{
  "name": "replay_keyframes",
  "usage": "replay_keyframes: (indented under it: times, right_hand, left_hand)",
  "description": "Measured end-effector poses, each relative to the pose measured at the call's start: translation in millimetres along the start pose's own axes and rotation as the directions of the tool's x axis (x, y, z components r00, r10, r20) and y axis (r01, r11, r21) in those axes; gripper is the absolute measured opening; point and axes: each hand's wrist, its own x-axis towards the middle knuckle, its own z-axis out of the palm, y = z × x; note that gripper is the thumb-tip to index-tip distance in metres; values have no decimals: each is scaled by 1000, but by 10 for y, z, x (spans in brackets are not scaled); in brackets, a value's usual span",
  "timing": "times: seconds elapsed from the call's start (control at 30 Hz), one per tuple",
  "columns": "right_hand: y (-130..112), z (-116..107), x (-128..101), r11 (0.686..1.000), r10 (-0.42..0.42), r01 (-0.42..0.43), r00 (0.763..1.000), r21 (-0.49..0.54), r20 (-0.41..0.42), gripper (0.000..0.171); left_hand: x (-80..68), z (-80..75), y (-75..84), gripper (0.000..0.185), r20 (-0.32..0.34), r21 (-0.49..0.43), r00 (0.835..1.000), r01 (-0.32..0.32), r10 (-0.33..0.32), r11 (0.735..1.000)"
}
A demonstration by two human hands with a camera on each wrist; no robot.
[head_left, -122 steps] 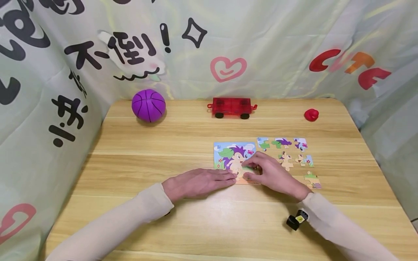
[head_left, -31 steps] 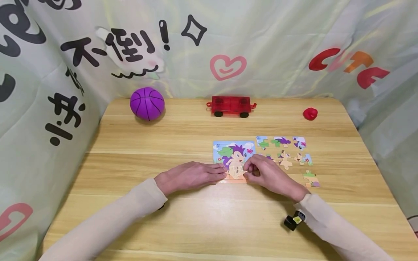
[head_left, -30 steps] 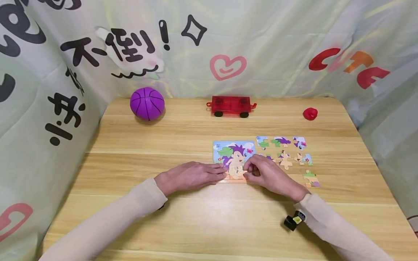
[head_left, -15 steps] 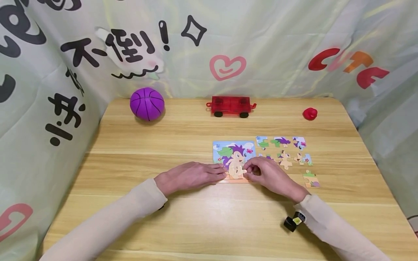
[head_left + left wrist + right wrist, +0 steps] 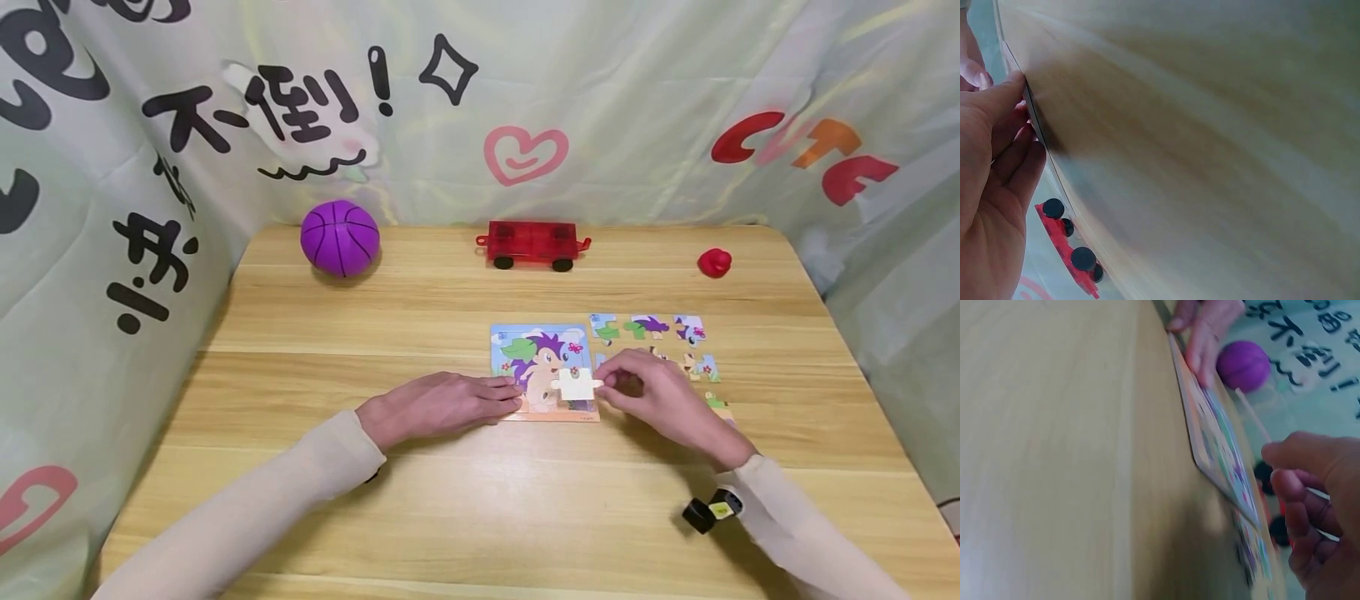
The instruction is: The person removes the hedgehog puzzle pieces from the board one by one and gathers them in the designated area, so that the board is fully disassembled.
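Pinched between the thumb and fingertips of the right hand (image 5: 660, 392), we find one puzzle piece (image 5: 577, 384), pale blank side up, held over the right edge of the puzzle board (image 5: 525, 354). We note the left hand (image 5: 442, 404) lying flat with straight fingers, its tips pressing the board's near left corner; it grasps nothing. In the left wrist view the fingertips (image 5: 1013, 84) meet the board's thin edge.

The board lies near the middle of the wooden table (image 5: 337, 483) and shows a cartoon creature with purple spines; a tiny mark in its far left corner is too small for us to read. Loose puzzle pieces (image 5: 648, 327) lie just to the right of the board, partly behind the right hand.

Along the far edge we record a purple ball (image 5: 341, 237) at the left, a red toy wagon (image 5: 533, 244) with black wheels at centre, and a small red object (image 5: 715, 262) at the right.

On the backdrop cloth (image 5: 637, 100) we read black Chinese characters "不倒!" at the upper left, a pink heart at centre, and red and orange letters, seemingly "CUTE", at the right.
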Motion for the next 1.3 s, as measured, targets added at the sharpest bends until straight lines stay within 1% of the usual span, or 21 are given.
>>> replay_keyframes:
  times: [0.13,0.3,0.5,0.7,0.93,1.03,1.3]
  right_hand:
    - [154,-164,-132,998,-52,50,996,-36,-66,23]
    - [329,-362,-297,995,-77,68,987,-68,-143,31]
    - [503,-540,-489,994,-77,61,982,-93,-172,38]
    - [643,-580,-632,995,-61,46,985,-92,-159,39]
    - [760,-530,-723,993,-74,63,991,-100,-113,41]
    - [779,-498,-742,993,-74,64,992,-100,-99,40]
    - [767,-441,-752,990,-20,8,996,-144,-82,33]
  left_hand:
    - [3,-2,3,42,-4,4,1000,-2,2,1000]
    - [5,-8,2,43,5,1,1000,0,0,1000]
    - [6,-13,-6,43,23,12,1000,-8,8,1000]
    - [7,-12,-12,44,32,12,999,-11,11,1000]
    - [10,-6,-9,44,29,28,1000,-9,8,1000]
    - [9,-7,-5,43,22,38,1000,-8,7,999]
    - [5,-13,6,44,24,43,1000,-4,3,999]
